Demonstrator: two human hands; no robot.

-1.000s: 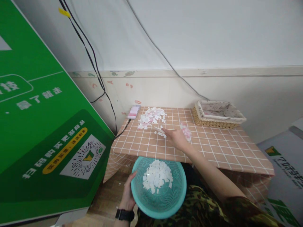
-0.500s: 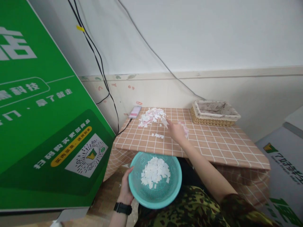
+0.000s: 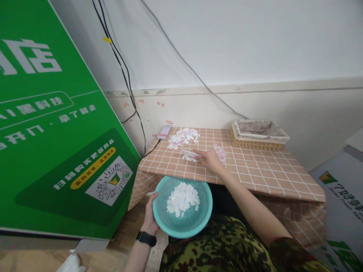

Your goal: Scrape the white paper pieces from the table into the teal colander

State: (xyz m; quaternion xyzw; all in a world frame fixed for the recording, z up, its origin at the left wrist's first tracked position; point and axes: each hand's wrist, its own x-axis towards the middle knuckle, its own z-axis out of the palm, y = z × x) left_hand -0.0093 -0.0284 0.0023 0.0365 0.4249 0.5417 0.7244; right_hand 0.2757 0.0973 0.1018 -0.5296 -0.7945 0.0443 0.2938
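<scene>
My left hand (image 3: pixel 151 214) grips the left rim of a teal plastic colander (image 3: pixel 184 228), held just below the table's front edge. Inside it lies a heap of small white paper pieces (image 3: pixel 183 198). A pale tip of something sticks out by my left fingers; its kind I cannot make out. Over the table, my right hand (image 3: pixel 210 160) pinches a flat white card-like piece (image 3: pixel 189 153), seen nearly edge-on. Right under that piece are a few loose paper bits (image 3: pixel 188 158). Farther back is a pile of white and pinkish paper scraps (image 3: pixel 184 136).
The table wears a brown checked cloth (image 3: pixel 255 170). A lined wicker basket (image 3: pixel 259 136) stands at the back right, and pinkish scraps (image 3: pixel 220 153) lie beyond my right hand. A blurred flat object with a cable (image 3: pixel 164 132) is at the back left. A green panel (image 3: pixel 70 143) flanks the left.
My right hand has come back from the scrap pile toward the near loose bits, turning the white piece nearly level. The colander sits slightly higher and further left in view.
</scene>
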